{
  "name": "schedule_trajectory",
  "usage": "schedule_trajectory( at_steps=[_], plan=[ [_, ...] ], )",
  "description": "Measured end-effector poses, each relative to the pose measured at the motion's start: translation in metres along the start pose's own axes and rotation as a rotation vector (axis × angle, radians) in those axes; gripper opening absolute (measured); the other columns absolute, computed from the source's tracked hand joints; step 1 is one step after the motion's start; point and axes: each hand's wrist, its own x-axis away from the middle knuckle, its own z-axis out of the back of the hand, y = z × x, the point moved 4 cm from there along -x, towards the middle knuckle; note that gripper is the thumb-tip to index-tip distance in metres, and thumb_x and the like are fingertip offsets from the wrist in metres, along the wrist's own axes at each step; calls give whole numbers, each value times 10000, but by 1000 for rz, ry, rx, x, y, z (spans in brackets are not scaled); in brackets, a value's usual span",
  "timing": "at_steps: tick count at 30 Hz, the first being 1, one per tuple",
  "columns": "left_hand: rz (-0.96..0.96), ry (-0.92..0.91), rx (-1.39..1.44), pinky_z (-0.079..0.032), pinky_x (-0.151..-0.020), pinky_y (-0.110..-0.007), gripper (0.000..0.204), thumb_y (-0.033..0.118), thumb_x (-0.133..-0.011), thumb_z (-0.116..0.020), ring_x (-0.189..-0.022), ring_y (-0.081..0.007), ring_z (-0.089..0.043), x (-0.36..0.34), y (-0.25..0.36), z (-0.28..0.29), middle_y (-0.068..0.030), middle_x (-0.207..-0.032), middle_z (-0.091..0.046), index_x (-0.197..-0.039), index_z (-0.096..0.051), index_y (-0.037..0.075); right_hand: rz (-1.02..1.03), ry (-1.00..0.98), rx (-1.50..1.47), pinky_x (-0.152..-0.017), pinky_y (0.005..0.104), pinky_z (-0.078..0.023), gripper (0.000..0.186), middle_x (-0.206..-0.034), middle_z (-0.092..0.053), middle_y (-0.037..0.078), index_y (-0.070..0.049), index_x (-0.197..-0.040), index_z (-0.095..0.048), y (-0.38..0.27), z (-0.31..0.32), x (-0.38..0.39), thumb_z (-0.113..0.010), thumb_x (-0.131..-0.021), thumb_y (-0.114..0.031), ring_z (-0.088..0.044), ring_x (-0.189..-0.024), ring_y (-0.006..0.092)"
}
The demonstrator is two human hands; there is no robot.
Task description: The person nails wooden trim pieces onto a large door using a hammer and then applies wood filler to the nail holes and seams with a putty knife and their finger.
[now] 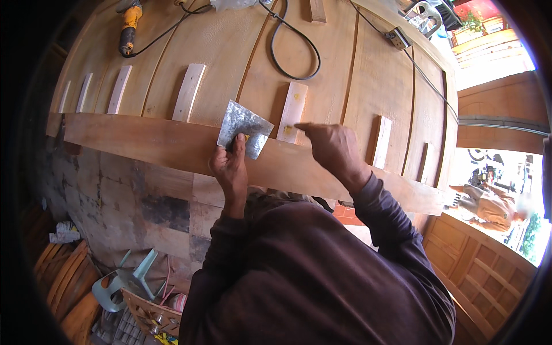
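My left hand [230,167] grips a square piece of thin grey sheet metal [246,122] by its lower edge, thumb on top. A small dab of yellow paste [247,138] shows on the sheet beside the thumb. To its right, my right hand [339,150] is curled, with a thin brown tip, perhaps the index finger or a small stick, at the lower part of a pale wooden strip [293,106]. Yellow spots of paste mark that strip near its top and its lower end. Whatever the curled fingers hold, if anything, is hidden.
The large wooden panel [224,92] carries several more pale strips, like this strip [188,92]. A yellow power tool [131,26], black cable [319,60] and socket block [398,38] lie on it. A green plastic chair [129,282] is at lower left; another person [489,207] is at right.
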Motion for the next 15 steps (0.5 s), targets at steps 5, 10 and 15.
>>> schedule_trajectory(
  at_steps=[5,10,15],
  plan=[
    [58,-49,7,-506,-842,-267,212,197,-1043,-761,-920,-70,-637,2,0,-1,-27,-1020,-748,-1073,-726,-10,14,-49,63,-647,436,-591,400,-948,-797,140,-177,-1213,-811,-9,-11,-6,-594,-913,-24,-747,-717,333],
    [56,-56,43,-516,-884,-277,225,196,-1051,-747,-973,-80,-649,4,7,-6,-31,-1072,-751,-1141,-732,-10,129,-108,24,-652,438,-589,354,-953,-806,121,-157,-1152,-820,-23,-10,10,-626,-892,-18,-753,-748,322],
    [67,-6,145,-521,-874,-273,226,194,-1062,-732,-955,-73,-647,5,2,-10,-17,-1063,-748,-1149,-732,-15,35,-189,-115,-659,445,-570,272,-848,-770,136,-190,-1176,-823,-5,17,36,-656,-979,-106,-730,-731,325]
  ],
)
